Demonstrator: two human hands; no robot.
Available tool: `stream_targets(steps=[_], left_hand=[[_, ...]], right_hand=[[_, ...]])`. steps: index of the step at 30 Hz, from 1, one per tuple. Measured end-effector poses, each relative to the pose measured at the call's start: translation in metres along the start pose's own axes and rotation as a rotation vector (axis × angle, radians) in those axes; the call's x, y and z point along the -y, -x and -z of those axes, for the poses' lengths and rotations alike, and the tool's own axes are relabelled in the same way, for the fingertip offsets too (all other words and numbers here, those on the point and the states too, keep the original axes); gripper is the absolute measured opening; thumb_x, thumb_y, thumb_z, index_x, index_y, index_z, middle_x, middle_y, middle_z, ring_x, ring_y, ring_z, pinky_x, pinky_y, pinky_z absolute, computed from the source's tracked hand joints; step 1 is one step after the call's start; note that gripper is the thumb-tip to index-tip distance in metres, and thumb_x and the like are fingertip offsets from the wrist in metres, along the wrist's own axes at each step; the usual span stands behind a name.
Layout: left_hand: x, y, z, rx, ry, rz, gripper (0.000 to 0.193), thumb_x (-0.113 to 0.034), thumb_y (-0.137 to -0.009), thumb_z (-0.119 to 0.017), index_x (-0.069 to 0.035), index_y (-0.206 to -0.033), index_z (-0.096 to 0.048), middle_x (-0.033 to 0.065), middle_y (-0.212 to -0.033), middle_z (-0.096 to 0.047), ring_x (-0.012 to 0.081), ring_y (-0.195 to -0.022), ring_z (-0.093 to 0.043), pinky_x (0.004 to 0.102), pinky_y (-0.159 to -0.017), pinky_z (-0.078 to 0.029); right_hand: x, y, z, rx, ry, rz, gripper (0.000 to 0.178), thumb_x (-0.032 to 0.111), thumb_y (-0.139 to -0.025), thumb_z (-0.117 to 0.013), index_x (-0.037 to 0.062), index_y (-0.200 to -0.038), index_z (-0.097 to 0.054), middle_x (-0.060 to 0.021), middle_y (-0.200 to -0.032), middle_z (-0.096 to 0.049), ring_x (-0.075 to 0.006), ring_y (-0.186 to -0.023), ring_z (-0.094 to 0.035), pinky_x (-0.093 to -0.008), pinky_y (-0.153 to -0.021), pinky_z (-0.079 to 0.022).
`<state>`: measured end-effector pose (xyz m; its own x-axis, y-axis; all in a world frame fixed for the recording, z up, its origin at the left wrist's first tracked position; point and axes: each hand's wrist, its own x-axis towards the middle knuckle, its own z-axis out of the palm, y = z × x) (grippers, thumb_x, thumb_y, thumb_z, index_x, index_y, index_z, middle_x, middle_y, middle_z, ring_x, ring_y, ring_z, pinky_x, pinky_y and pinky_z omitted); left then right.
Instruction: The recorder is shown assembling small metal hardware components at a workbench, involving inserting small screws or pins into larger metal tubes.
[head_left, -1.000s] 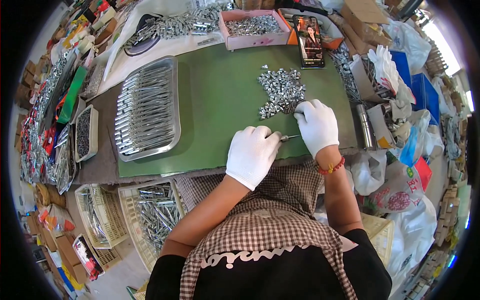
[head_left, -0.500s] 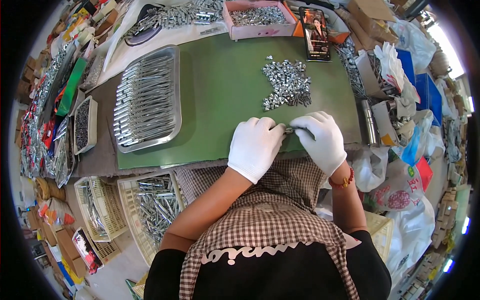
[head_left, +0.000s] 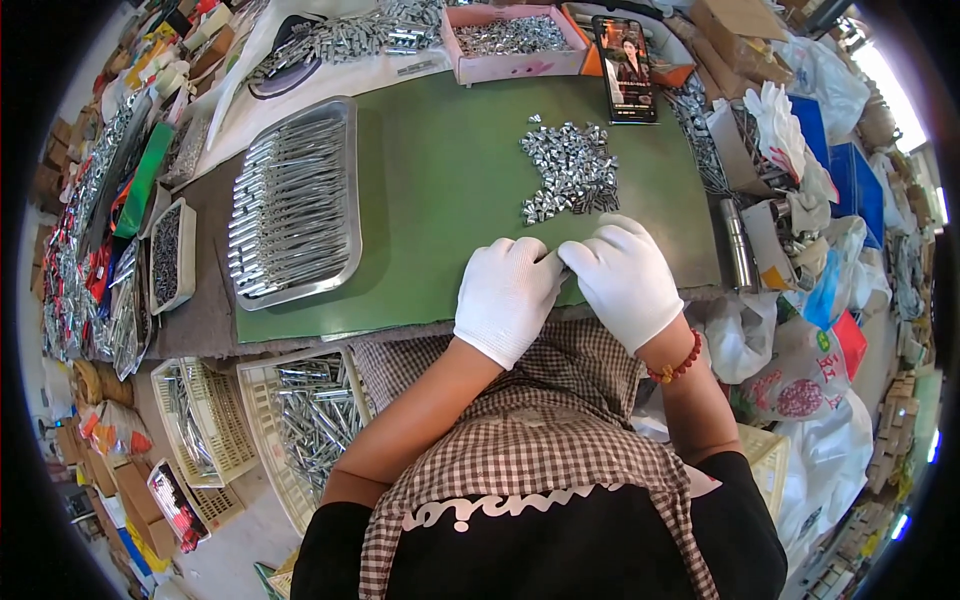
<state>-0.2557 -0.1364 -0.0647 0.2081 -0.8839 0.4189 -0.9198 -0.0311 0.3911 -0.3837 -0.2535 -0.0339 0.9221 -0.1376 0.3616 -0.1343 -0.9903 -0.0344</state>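
Left hand: white knit glove on the left hand [head_left: 508,300], back facing up, fingers curled over and tucked in toward the right hand. Tips are out of sight, so can't tell if it's gripping anything.
Right hand: same kind of glove on the right hand [head_left: 622,280], knuckles up, fingers bent, thumb side angled in to meet the other one. Can't tell what's in that pinch either, the gloves cover it.
Gap between them: basically none, finger ends touching or right up against each other, just in from the bench's [head_left: 430,200] near edge.
Arms: left forearm [head_left: 420,410] and right forearm [head_left: 695,400] come up from below and slant inward, wrists around that near edge. Red bead bracelet [head_left: 677,362] on the right wrist.
Small shiny bits: loose pile of metal pieces [head_left: 570,170] just beyond the hands, toward the right edge of the green top, not touching the gloves.
Tray: metal tray [head_left: 355,180] over by the left edge, loaded with slim metal rods [head_left: 295,200] lying side by side.
Far edge: pink box [head_left: 525,67] of little metal parts, plus a lit phone [head_left: 627,70] near the far right corner.
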Motion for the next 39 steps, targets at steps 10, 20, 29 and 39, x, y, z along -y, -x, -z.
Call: stream_targets(steps=[10,20,29,39], left_hand=[[0.000,0.003,-0.004,-0.066,0.009,0.006,0.018,-0.018,-0.080,-0.070,-0.012,-0.097,-0.071,0.0040,-0.083,-0.061,0.0259,-0.074,-0.059,0.0400,-0.066,-0.047],[0.003,0.006,-0.005,-0.050,0.000,0.011,0.018,-0.018,-0.079,-0.070,-0.011,-0.096,-0.071,0.0044,-0.083,-0.062,0.0260,-0.075,-0.060,0.0392,-0.066,-0.048],[-0.001,0.003,-0.005,-0.050,0.022,0.029,0.018,-0.019,-0.080,-0.068,-0.012,-0.097,-0.071,0.0056,-0.082,-0.061,0.0276,-0.077,-0.060,0.0404,-0.071,-0.047],[-0.010,-0.009,-0.008,-0.070,0.009,-0.027,0.013,-0.020,-0.076,-0.071,-0.012,-0.086,-0.071,0.0043,-0.080,-0.060,0.0265,-0.077,-0.059,0.0402,-0.067,-0.048]], right_hand=[[-0.089,0.092,0.026,-0.269,0.377,-0.648,0.042,0.016,-0.084,-0.066,0.0090,-0.126,-0.061,-0.0165,-0.116,-0.065,-0.0359,-0.106,-0.061,-0.0446,-0.090,-0.048],[-0.051,0.089,0.019,-0.329,0.000,-0.692,0.050,0.015,-0.084,-0.068,0.0098,-0.133,-0.057,-0.0179,-0.109,-0.062,-0.0344,-0.100,-0.061,-0.0415,-0.089,-0.049],[0.006,0.072,0.015,-0.213,-0.120,-0.575,0.055,0.017,-0.077,-0.077,0.0149,-0.129,-0.061,-0.0110,-0.098,-0.065,-0.0269,-0.076,-0.065,-0.0363,-0.067,-0.053],[-0.075,0.102,0.026,-0.278,0.477,-0.845,0.043,0.020,-0.085,-0.067,0.0128,-0.127,-0.061,-0.0127,-0.105,-0.065,-0.0328,-0.102,-0.060,-0.0432,-0.088,-0.046]])
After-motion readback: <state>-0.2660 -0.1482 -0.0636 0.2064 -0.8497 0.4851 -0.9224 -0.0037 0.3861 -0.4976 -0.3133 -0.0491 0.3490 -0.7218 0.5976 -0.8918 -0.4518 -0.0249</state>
